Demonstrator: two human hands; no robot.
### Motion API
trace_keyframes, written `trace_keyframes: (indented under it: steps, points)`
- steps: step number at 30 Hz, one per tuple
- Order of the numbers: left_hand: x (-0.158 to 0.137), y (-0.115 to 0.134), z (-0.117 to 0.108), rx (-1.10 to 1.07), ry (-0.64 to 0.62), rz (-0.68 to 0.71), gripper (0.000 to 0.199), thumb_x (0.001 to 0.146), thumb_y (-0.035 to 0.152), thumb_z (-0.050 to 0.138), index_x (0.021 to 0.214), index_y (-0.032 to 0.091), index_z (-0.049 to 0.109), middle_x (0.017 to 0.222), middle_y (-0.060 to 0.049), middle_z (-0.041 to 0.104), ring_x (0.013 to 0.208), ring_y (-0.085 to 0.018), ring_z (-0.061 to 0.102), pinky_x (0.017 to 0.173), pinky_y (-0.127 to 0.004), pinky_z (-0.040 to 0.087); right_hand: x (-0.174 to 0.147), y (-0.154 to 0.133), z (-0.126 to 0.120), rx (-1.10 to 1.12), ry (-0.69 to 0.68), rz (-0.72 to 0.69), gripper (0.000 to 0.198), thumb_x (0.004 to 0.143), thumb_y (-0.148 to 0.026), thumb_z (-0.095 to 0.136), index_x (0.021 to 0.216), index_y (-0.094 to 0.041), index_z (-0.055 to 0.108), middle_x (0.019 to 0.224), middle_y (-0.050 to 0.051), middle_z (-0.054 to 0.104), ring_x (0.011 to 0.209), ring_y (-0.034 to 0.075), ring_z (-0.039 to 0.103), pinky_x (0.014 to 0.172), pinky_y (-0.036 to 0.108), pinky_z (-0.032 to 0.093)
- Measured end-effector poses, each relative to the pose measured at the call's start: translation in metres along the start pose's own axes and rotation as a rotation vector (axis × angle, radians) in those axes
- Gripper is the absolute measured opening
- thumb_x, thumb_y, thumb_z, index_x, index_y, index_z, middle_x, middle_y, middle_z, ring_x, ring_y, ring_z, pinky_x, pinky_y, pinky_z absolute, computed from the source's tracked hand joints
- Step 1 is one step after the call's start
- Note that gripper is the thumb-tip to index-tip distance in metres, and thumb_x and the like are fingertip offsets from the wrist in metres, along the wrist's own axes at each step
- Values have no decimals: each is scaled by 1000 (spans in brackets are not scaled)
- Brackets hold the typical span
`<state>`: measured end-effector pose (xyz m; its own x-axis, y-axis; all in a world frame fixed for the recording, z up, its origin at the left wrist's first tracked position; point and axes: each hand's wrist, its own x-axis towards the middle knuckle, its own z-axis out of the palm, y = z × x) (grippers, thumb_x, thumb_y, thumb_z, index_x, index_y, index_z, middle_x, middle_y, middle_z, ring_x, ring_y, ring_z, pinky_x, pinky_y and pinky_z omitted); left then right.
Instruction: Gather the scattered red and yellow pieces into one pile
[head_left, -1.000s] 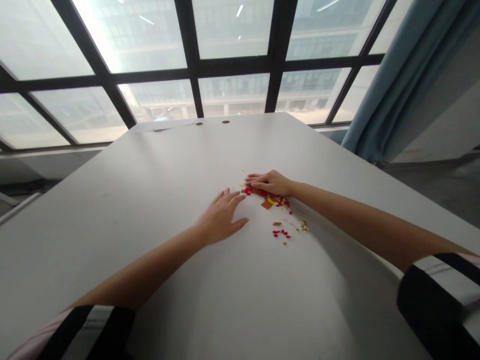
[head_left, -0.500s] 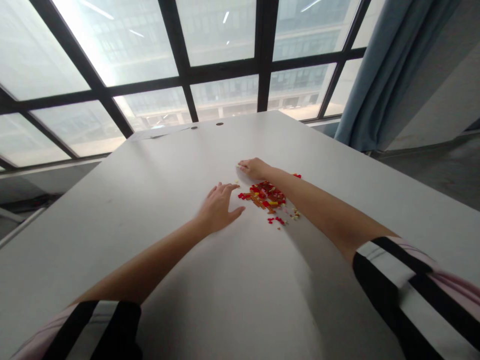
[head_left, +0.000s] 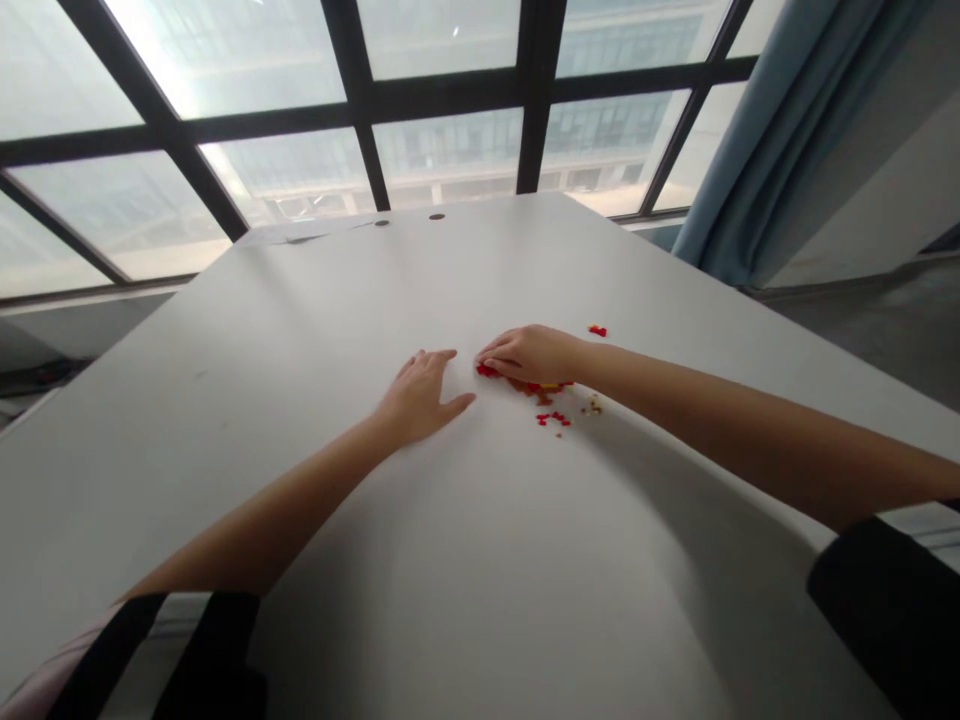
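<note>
Small red, brown and yellow pieces that look like toy building bricks (head_left: 549, 388) lie in a pile on the white table (head_left: 450, 560). My right hand (head_left: 529, 352) reaches over the pile from the right and hides much of it. Its fingers are drawn together at the pile's left end, beside some red pieces (head_left: 486, 370); what they grip, if anything, is hidden. To the left of the pile, my left hand (head_left: 420, 400) rests on the table with thumb and fingers apart and nothing held. A few red bits (head_left: 553, 418) lie loose at the near side.
Pale and brownish bits (head_left: 594, 406) are scattered right of the pile, under my right forearm. Further back lies a small red and yellow group (head_left: 598, 330). Paper sheets (head_left: 300, 232) lie at the far left edge, before the windows. A blue curtain (head_left: 757, 150) hangs at right.
My right hand has come back from beyond the pile and now covers its upper part. The left hand stays open beside the pile. The view has tilted down a little.
</note>
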<state>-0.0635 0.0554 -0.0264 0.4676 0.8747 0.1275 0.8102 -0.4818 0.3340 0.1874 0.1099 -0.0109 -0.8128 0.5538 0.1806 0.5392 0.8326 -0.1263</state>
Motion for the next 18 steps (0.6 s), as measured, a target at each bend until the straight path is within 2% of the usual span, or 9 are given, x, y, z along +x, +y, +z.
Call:
trace_keyframes:
  steps: [1, 3, 5, 6, 7, 8, 10, 13, 18]
  points:
    - [-2, 3, 0, 1, -14, 8, 75, 94, 55, 61, 153, 14, 42, 158, -20, 51, 155, -43, 35, 128, -60, 30, -12, 2, -6, 18, 21, 47, 41, 106, -35, 43, 122, -21, 78, 128, 5, 77, 117, 21, 72, 105, 33, 54]
    - [-7, 8, -2, 15, -49, 31, 80, 94, 59, 60, 156, 13, 39, 162, -19, 47, 157, -44, 29, 130, -59, 25, -38, 13, -17, 24, 147, 261, 40, 105, -36, 46, 122, -20, 79, 129, 7, 77, 118, 22, 72, 108, 34, 52]
    - [-10, 13, -4, 36, -94, 51, 86, 94, 62, 58, 158, 10, 36, 165, -19, 42, 159, -45, 23, 132, -57, 21, -66, 29, -23, -5, 270, 623, 38, 104, -34, 49, 124, -20, 78, 132, 7, 75, 124, 25, 70, 112, 38, 50]
    - [-11, 16, -5, 43, -115, 55, 88, 94, 63, 57, 159, 9, 35, 166, -20, 39, 160, -46, 21, 132, -57, 19, -78, 36, -24, -19, 289, 822, 39, 104, -34, 48, 124, -19, 78, 133, 9, 74, 129, 27, 67, 113, 42, 49]
    - [-10, 18, -5, 48, -135, 54, 91, 93, 65, 56, 160, 9, 33, 168, -21, 37, 160, -46, 19, 132, -56, 18, -89, 42, -22, -24, 284, 914, 43, 106, -34, 44, 124, -15, 77, 134, 14, 72, 130, 32, 66, 112, 49, 49]
    - [-8, 20, -4, 51, -148, 49, 93, 92, 67, 56, 161, 8, 33, 168, -22, 35, 160, -46, 18, 132, -56, 17, -98, 45, -19, -15, 271, 949, 48, 108, -35, 38, 124, -12, 77, 136, 18, 71, 131, 34, 65, 112, 51, 48]
    - [-1, 24, 0, 48, -155, 41, 100, 89, 72, 57, 161, 8, 31, 169, -24, 32, 160, -48, 18, 132, -57, 17, -104, 43, -10, 22, 254, 958, 63, 111, -39, 22, 126, -11, 76, 139, 17, 70, 134, 29, 63, 113, 43, 45]
    - [11, 33, 10, 25, -135, 58, 114, 81, 82, 61, 162, 8, 29, 169, -28, 29, 159, -51, 18, 129, -63, 19, -91, 21, 9, 69, 268, 910, 51, 109, -37, 32, 133, -15, 71, 147, 15, 65, 137, 29, 60, 117, 43, 44]
    - [12, 48, 18, -39, -131, 157, 122, 76, 84, 67, 164, 12, 22, 170, -27, 29, 159, -50, 17, 129, -64, 19, -53, -25, 26, 162, 277, 751, 50, 109, -37, 30, 129, -19, 72, 142, 9, 69, 132, 22, 63, 115, 33, 44]
